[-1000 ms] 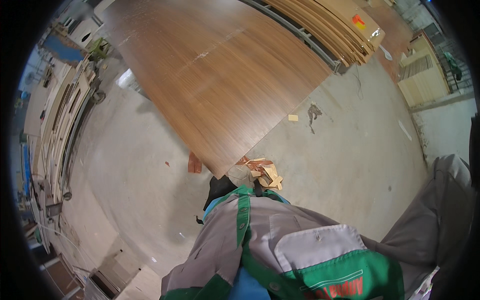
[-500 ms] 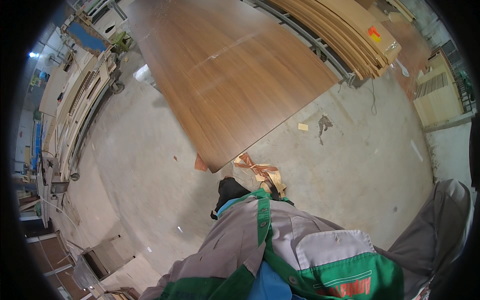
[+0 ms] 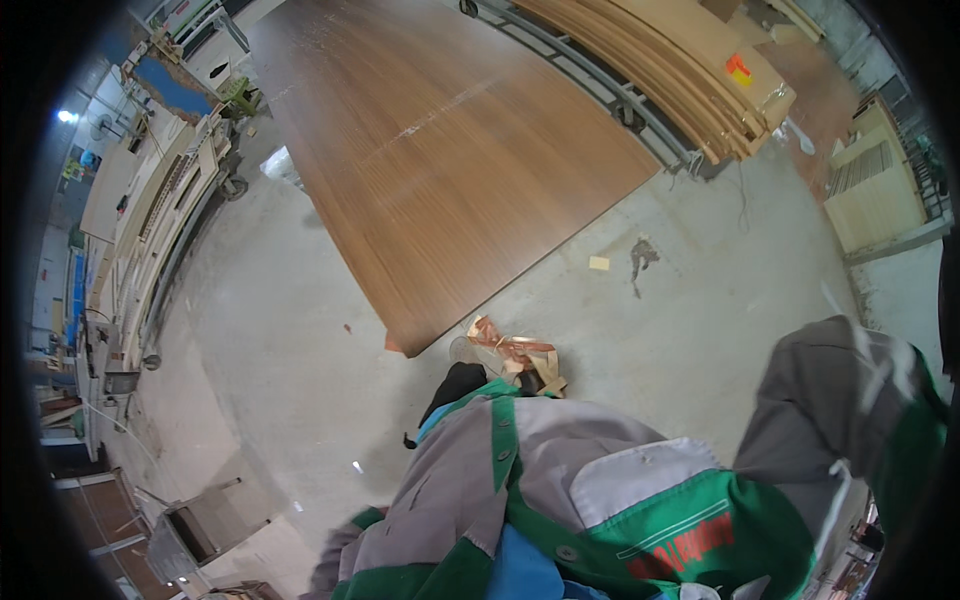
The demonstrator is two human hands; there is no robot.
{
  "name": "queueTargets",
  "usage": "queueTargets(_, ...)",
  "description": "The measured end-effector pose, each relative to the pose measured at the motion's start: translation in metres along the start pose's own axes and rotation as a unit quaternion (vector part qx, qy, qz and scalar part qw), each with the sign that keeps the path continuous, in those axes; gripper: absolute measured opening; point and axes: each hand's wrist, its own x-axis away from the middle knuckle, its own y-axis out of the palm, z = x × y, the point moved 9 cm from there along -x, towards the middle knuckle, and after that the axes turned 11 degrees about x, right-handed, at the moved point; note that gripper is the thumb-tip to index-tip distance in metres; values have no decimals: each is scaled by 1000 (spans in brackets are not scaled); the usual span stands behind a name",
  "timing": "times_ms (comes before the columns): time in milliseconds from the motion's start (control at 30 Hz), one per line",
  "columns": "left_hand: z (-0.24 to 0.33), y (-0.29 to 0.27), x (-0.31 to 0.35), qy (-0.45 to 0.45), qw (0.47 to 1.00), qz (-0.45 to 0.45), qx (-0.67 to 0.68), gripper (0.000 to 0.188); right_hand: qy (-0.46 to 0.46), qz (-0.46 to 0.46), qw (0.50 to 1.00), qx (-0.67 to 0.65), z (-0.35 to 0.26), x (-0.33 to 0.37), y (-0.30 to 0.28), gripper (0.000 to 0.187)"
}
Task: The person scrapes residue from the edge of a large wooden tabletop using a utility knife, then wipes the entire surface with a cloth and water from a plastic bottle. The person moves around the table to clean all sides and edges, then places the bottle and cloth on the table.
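Observation:
Neither of my hands shows. At the right edge my right sleeve (image 3: 800,390), grey with green and white trim, is bent, and its cuff end and hand are out of sight. Only a bit of my left sleeve (image 3: 345,550) appears at the lower left. Below me is my grey and green work jacket (image 3: 600,440). A large brown wood-grain panel (image 3: 450,190) lies ahead, its near corner pointing at my feet. Crumpled brown and tan wrapping scraps (image 3: 515,350) lie on the floor between that corner and my shoes, which are partly hidden by the jacket.
A stack of tan boards (image 3: 660,70) rests beside a metal rail frame (image 3: 590,75) at the far right. On the left stands a wheeled rack of boards (image 3: 180,190). A small yellowish piece (image 3: 599,263) lies on the concrete floor (image 3: 700,310). Pale panels (image 3: 880,190) lean at the right.
My right sleeve has swung upward and inward at the right edge. The view has shifted slightly, so the panel's near corner sits a little lower and further left. The hands stay out of sight.

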Motion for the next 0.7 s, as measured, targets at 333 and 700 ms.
queueTargets(333, 449, -141, 390, 827, 386, 408, -40, 77, 24, -14, 995, -96, 61, -28, 27, 52)
queueTargets(700, 691, -70, 273, 811, 485, 227, -236, 61, 434, 544, 717, 44, 204, 309, -13, 38)
